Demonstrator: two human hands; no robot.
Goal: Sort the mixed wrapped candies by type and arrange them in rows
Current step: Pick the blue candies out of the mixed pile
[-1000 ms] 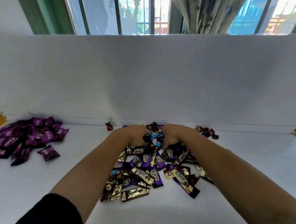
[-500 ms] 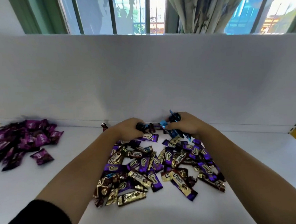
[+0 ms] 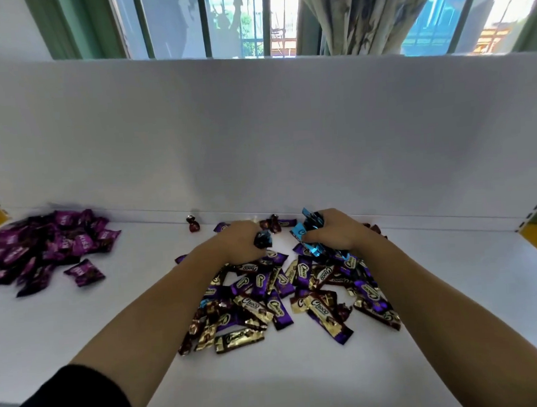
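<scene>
A mixed pile of gold, purple and brown wrapped candy bars (image 3: 285,299) lies in the middle of the white table (image 3: 80,334). At the pile's far edge my left hand (image 3: 238,243) is closed on a small dark candy (image 3: 263,239). My right hand (image 3: 338,232) grips a bunch of blue-wrapped candies (image 3: 308,234), held just above the pile. A sorted heap of purple pillow-shaped candies (image 3: 49,245) lies at the far left, with one purple candy (image 3: 84,272) apart from it.
A small red-brown candy (image 3: 193,224) sits alone by the white back wall (image 3: 256,134), and a few more dark candies (image 3: 274,224) lie between my hands. Yellow edges show at both table ends. A window with a curtain is behind the wall.
Both hands have drawn apart and lifted at the pile's far edge. The right hand now holds more blue candies; the pile under them is spread wider.
</scene>
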